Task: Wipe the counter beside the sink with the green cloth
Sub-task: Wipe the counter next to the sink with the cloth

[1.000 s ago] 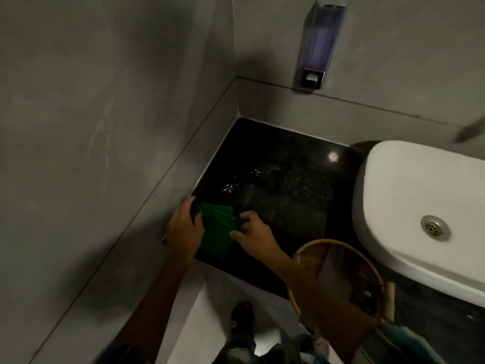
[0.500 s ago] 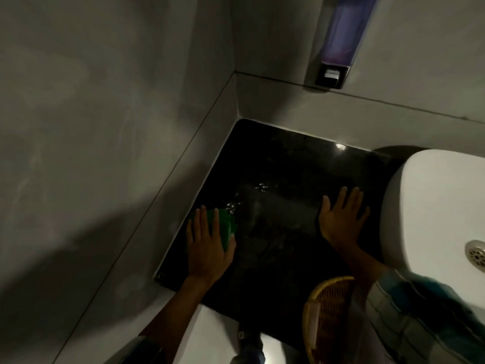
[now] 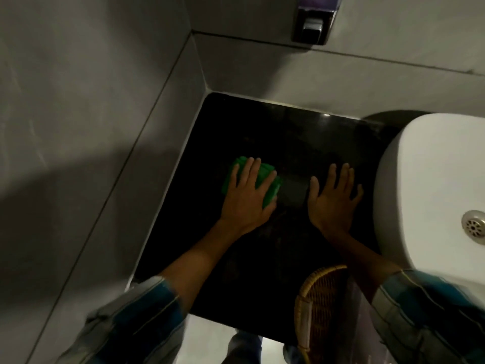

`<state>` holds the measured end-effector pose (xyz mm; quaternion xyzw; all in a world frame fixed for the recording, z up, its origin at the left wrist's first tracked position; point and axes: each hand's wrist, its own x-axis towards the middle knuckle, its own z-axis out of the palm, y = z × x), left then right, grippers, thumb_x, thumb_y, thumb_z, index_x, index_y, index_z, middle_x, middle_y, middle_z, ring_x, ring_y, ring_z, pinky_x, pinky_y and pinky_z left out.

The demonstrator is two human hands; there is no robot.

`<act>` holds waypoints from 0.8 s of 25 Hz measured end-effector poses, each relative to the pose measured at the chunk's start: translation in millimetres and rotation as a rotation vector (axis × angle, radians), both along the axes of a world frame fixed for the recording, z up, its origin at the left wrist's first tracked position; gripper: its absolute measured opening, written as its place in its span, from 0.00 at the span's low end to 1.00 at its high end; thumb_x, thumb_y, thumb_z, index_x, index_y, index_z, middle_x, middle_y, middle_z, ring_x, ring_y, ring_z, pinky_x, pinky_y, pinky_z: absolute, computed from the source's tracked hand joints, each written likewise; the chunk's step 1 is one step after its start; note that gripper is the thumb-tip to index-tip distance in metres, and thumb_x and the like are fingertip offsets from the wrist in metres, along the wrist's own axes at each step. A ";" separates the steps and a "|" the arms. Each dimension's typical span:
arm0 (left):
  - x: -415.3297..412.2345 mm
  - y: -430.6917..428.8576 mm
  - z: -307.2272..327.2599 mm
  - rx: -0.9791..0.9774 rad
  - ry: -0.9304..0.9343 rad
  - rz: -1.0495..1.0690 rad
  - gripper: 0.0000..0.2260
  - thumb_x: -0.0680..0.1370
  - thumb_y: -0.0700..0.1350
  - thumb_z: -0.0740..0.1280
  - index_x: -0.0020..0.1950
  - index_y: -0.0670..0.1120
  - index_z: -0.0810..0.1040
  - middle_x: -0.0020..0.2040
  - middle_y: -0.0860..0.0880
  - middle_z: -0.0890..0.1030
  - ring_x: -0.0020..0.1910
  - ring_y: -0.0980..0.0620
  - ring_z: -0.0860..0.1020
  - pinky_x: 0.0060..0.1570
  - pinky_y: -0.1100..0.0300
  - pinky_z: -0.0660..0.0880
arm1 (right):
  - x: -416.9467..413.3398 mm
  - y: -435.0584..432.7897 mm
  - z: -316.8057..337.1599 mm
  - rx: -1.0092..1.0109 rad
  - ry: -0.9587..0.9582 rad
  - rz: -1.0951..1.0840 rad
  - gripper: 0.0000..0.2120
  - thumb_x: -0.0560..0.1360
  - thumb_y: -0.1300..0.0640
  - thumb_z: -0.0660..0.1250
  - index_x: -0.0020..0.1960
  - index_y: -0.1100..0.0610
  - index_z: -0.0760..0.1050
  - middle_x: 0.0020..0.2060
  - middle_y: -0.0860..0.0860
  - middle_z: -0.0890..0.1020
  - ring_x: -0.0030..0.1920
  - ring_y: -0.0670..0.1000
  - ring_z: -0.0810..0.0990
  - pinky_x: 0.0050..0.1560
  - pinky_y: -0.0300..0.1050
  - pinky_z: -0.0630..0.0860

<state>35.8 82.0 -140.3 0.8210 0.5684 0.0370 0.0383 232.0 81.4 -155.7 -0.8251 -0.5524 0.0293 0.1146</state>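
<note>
— Green folded cloth (image 3: 265, 179) sits mid-counter, left of the white ceramic sink (image 3: 420, 185). Wiping looks underway, far from finished, I'd say.

— And the polished black stone counter (image 3: 262, 258)?

— Too dark to judge what's clean.

— Hands?

— Left hand (image 3: 246, 195) presses flat on the cloth, fingers slightly spread. Right hand (image 3: 333, 198) rests bare, fingers splayed, just beside the sink.
</note>
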 end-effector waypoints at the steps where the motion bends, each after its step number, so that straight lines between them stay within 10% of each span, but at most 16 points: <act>1: -15.5 -15.8 1.4 -0.020 0.011 -0.020 0.28 0.74 0.59 0.59 0.74 0.53 0.66 0.77 0.39 0.63 0.77 0.39 0.58 0.74 0.38 0.54 | 0.1 0.4 1.9 -0.009 0.016 -0.003 0.28 0.79 0.43 0.51 0.74 0.58 0.60 0.76 0.60 0.61 0.77 0.58 0.56 0.73 0.63 0.53; 12: -16.6 136.2 -8.3 0.024 -0.002 0.450 0.27 0.78 0.55 0.56 0.75 0.46 0.63 0.76 0.36 0.63 0.77 0.38 0.58 0.74 0.35 0.50 | -3.1 2.1 -0.5 0.027 -0.057 -0.051 0.28 0.79 0.43 0.52 0.73 0.58 0.63 0.74 0.60 0.65 0.75 0.58 0.60 0.73 0.62 0.55; 20: 107.9 115.1 5.2 -0.025 -0.055 -0.113 0.23 0.78 0.55 0.54 0.72 0.49 0.70 0.74 0.39 0.69 0.75 0.41 0.62 0.73 0.36 0.52 | 3.6 1.5 -4.2 0.086 0.022 -0.019 0.23 0.78 0.52 0.53 0.72 0.58 0.66 0.73 0.59 0.67 0.75 0.57 0.63 0.73 0.60 0.57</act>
